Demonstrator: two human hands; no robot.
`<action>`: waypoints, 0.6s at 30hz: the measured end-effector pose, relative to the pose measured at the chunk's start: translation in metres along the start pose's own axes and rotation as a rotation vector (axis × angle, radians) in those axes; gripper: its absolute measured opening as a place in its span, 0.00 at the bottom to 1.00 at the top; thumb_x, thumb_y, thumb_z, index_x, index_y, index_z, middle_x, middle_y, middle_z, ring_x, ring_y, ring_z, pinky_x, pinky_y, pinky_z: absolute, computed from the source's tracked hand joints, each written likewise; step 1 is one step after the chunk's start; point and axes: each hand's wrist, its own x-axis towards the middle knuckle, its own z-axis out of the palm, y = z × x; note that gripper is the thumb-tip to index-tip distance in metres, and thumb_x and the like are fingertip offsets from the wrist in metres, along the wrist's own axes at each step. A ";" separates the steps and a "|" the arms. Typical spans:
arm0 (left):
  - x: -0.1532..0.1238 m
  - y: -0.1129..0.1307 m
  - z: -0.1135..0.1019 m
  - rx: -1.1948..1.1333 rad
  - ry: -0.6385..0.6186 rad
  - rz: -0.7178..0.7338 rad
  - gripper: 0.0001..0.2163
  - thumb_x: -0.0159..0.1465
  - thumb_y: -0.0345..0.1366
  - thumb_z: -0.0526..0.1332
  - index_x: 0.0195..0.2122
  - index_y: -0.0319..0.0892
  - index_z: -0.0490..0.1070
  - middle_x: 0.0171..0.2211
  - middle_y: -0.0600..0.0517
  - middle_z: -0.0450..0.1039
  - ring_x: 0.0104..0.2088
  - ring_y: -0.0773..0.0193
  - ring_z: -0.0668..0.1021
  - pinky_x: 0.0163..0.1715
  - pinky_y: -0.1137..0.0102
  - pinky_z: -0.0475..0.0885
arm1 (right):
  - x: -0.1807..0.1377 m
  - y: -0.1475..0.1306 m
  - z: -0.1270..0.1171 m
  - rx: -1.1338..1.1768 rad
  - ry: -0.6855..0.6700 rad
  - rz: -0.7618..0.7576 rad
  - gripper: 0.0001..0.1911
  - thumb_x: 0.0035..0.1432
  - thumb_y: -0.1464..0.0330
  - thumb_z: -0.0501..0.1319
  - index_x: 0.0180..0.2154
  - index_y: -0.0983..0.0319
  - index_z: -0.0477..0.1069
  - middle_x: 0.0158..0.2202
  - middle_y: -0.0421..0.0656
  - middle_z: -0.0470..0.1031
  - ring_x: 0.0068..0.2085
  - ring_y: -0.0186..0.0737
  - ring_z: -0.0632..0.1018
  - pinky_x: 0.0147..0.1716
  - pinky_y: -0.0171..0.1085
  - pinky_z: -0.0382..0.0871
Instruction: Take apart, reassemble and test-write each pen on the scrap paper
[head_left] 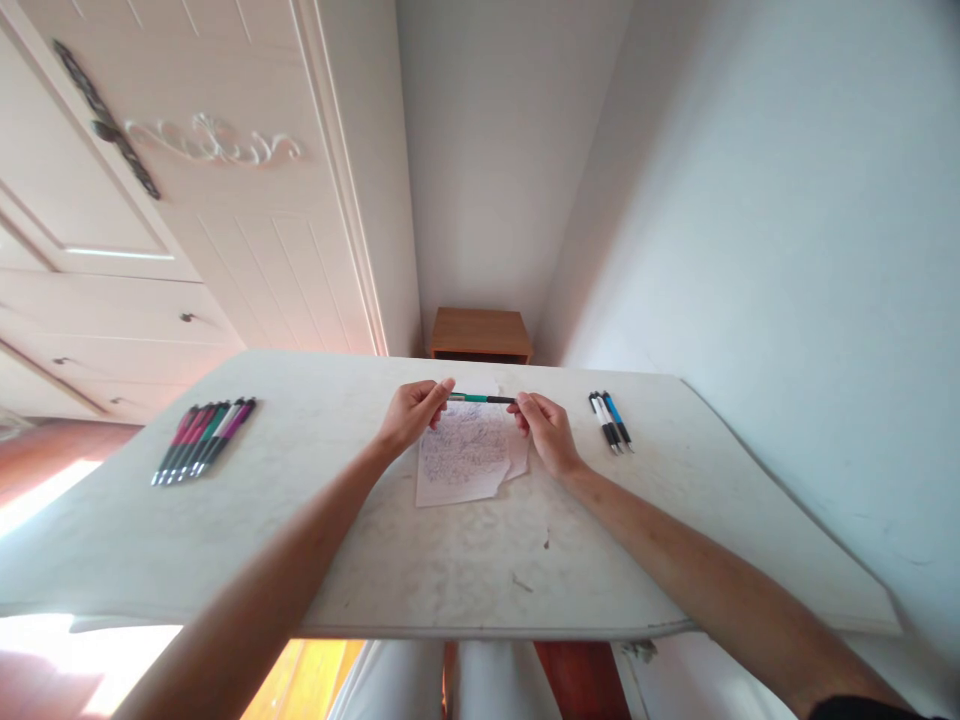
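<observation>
A green and black pen (480,398) is held level above a scribbled sheet of paper (465,455) on the white table (450,560). My left hand (412,412) pinches the pen's left end with its fingers closed. At the dark right end, my right hand (546,425) grips the same pen, fingers curled. Both hands hover just over the paper's far edge.
A row of several pens with pink, green and purple barrels (204,438) lies at the table's left. Three pens, blue, white and black (611,420), lie at the right. A small wooden stand (481,334) sits behind the table, a wardrobe (187,200) at left, a wall at right.
</observation>
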 end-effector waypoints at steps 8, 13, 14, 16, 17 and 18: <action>0.002 -0.007 -0.003 -0.084 -0.017 0.018 0.22 0.58 0.55 0.62 0.41 0.39 0.71 0.32 0.49 0.75 0.22 0.68 0.75 0.21 0.74 0.68 | 0.002 0.002 -0.001 0.049 0.034 0.061 0.22 0.57 0.51 0.61 0.25 0.63 0.73 0.20 0.38 0.66 0.22 0.31 0.65 0.21 0.32 0.58; 0.004 -0.008 -0.005 -0.071 -0.051 0.055 0.22 0.50 0.49 0.71 0.40 0.38 0.73 0.33 0.48 0.76 0.27 0.66 0.76 0.25 0.73 0.70 | 0.004 0.004 -0.003 0.080 0.071 0.075 0.22 0.56 0.51 0.61 0.25 0.63 0.72 0.19 0.37 0.65 0.21 0.30 0.64 0.19 0.32 0.57; 0.004 -0.007 -0.005 -0.048 -0.054 0.058 0.20 0.51 0.49 0.70 0.37 0.38 0.74 0.29 0.49 0.75 0.26 0.66 0.75 0.25 0.73 0.69 | 0.004 0.004 -0.003 0.081 0.076 0.075 0.22 0.56 0.51 0.61 0.24 0.63 0.72 0.19 0.37 0.65 0.20 0.30 0.64 0.19 0.32 0.57; 0.004 -0.007 -0.005 0.011 -0.049 0.053 0.18 0.54 0.51 0.66 0.31 0.39 0.75 0.22 0.52 0.73 0.23 0.67 0.73 0.24 0.73 0.68 | 0.004 0.003 -0.003 0.079 0.081 0.073 0.22 0.56 0.51 0.61 0.24 0.63 0.72 0.19 0.37 0.65 0.20 0.30 0.64 0.19 0.32 0.57; 0.005 -0.007 -0.005 0.041 -0.045 0.050 0.19 0.56 0.53 0.64 0.28 0.39 0.74 0.19 0.53 0.71 0.21 0.68 0.72 0.23 0.74 0.68 | 0.003 0.002 -0.002 0.075 0.079 0.072 0.22 0.56 0.50 0.61 0.24 0.63 0.72 0.19 0.37 0.66 0.20 0.30 0.64 0.19 0.32 0.57; 0.005 -0.007 -0.005 0.063 -0.040 0.045 0.20 0.58 0.54 0.61 0.26 0.39 0.73 0.17 0.54 0.69 0.20 0.68 0.71 0.22 0.74 0.67 | 0.003 0.001 -0.002 0.071 0.075 0.070 0.22 0.55 0.50 0.61 0.24 0.63 0.72 0.19 0.37 0.66 0.20 0.30 0.64 0.19 0.32 0.57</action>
